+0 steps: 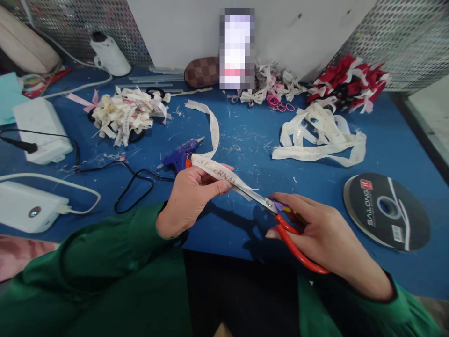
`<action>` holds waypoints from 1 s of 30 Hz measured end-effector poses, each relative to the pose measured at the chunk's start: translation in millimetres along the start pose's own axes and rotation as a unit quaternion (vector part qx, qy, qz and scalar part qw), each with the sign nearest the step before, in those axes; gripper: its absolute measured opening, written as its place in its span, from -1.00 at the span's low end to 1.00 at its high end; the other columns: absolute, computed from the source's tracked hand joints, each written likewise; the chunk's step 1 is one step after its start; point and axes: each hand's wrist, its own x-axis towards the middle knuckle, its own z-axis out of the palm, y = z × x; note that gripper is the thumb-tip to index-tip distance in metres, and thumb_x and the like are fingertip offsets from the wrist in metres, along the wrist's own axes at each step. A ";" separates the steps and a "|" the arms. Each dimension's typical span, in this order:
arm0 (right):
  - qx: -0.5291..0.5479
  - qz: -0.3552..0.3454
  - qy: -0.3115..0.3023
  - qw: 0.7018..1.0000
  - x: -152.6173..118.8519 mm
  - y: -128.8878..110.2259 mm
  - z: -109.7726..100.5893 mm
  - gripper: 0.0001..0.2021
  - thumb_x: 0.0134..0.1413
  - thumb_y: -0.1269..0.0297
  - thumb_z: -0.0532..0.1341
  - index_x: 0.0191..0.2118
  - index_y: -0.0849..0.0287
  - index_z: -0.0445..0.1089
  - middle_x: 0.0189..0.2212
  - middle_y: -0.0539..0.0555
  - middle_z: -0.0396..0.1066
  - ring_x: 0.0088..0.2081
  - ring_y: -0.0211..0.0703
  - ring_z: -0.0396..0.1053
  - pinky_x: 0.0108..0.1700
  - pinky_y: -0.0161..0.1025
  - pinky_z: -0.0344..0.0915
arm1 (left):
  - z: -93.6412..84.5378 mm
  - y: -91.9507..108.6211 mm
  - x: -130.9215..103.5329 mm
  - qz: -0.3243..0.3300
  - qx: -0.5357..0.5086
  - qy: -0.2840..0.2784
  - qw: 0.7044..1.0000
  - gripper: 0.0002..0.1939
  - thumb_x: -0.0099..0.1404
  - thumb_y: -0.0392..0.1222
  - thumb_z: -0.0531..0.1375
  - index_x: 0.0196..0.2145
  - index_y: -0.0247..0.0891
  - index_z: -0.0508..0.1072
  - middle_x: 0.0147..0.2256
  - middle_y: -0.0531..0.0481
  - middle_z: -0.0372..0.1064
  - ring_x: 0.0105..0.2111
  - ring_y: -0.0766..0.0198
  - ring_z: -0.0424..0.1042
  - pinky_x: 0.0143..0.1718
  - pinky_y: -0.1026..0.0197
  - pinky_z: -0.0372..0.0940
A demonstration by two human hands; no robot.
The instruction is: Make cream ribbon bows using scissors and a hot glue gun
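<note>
Your left hand (191,194) pinches the printed ribbon (219,172) above the worktop (250,152); your right hand (321,234) grips the scissors (269,204), their blades at the ribbon's end. This cut looks unfinished. The bunched ribbon pieces (122,114) at far left seem already done, while the loose ribbon (312,153) on the right probably remains to be worked.

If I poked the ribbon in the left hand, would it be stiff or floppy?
Probably floppy: the ribbon bends in a loose curve beyond the left hand. It looks thin, so it's likely light too.
</note>
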 end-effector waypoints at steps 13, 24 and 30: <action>0.013 0.009 -0.014 1.000 5.0 -4.0 1.1 -0.46 0.03 -0.02 0.37 0.08 0.13 0.41 -0.16 0.10 0.54 -0.39 -0.19 0.49 -0.34 -0.28 0.44 | 2.8 -2.6 -1.4 -0.003 0.004 -0.010 1.000 -0.75 0.06 -0.34 0.44 -0.26 -0.20 0.65 -0.32 0.04 0.62 -0.32 0.31 0.57 -0.29 0.38 0.46; 0.013 0.007 -0.016 1.000 2.5 -2.5 0.6 -0.50 0.06 0.00 0.36 0.07 0.13 0.43 -0.17 0.11 0.55 -0.40 -0.17 0.50 -0.37 -0.27 0.43 | 1.8 -1.6 -0.8 -0.012 0.014 0.000 1.000 -0.72 0.05 -0.31 0.44 -0.22 -0.24 0.64 -0.34 0.00 0.61 -0.32 0.23 0.58 -0.26 0.26 0.48; 0.014 0.013 -0.021 1.000 3.0 -3.7 0.9 -0.43 0.02 -0.04 0.37 0.11 0.11 0.39 -0.17 0.11 0.53 -0.38 -0.16 0.49 -0.37 -0.27 0.44 | 3.3 -2.4 -1.4 -0.016 0.027 0.000 0.999 -0.70 0.03 -0.27 0.46 -0.22 -0.26 0.63 -0.28 -0.05 0.62 -0.27 0.17 0.58 -0.21 0.20 0.48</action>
